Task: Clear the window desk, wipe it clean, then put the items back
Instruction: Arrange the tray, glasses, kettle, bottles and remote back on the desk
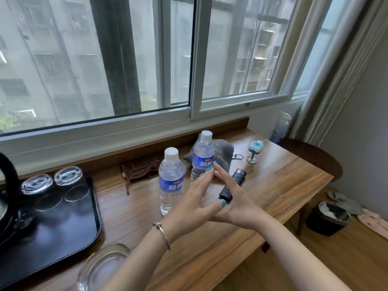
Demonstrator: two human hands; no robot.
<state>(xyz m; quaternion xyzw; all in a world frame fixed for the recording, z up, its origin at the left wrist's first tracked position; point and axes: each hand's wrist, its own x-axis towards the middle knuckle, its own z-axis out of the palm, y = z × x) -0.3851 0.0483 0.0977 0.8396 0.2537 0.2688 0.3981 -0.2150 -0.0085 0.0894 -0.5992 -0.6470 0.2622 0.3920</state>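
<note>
The wooden window desk [279, 185] carries two clear water bottles with blue labels, one nearer [171, 179] and one behind it [202, 156]. A black remote [238, 176] lies beside them, its near end hidden by my hands. My left hand [195, 204], with a bracelet on the wrist, and my right hand [239, 206] hover over the desk, touching at the heels, fingers spread, holding nothing. A grey pouch [222, 153], a folded brown cloth [140, 171] and a small white and teal gadget on a stand [255, 149] sit near the window.
A black tray [52, 227] at the left holds two upturned glasses [36, 183] [68, 175] and a dark kettle [8, 185]. A glass ashtray [100, 267] sits at the front edge. A spray bottle [281, 127] stands in the corner. A bin [327, 217] is on the floor at right.
</note>
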